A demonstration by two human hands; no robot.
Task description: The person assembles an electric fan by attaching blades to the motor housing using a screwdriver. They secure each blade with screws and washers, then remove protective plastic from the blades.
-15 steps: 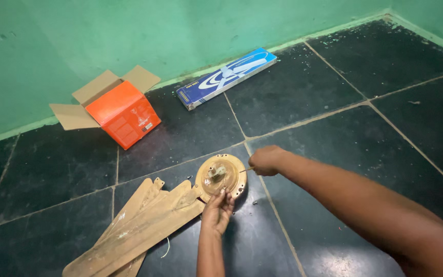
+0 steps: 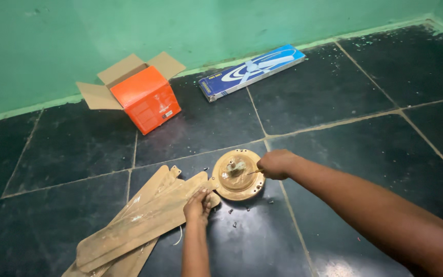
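An orange box (image 2: 147, 100) sits on the floor (image 2: 344, 82), far off on the left side. Its brown flaps are open and stick out at the top and at the left. The box is tipped a bit on its side. To the right of it lies a long flat blue box (image 2: 252, 71) with a white picture on it. This box lies close to the wall (image 2: 180, 25), and its left end is a little nearer than its right end. The two boxes are apart and do not touch. The wall is green. The floor is made of big dark tiles with thin pale lines between them.
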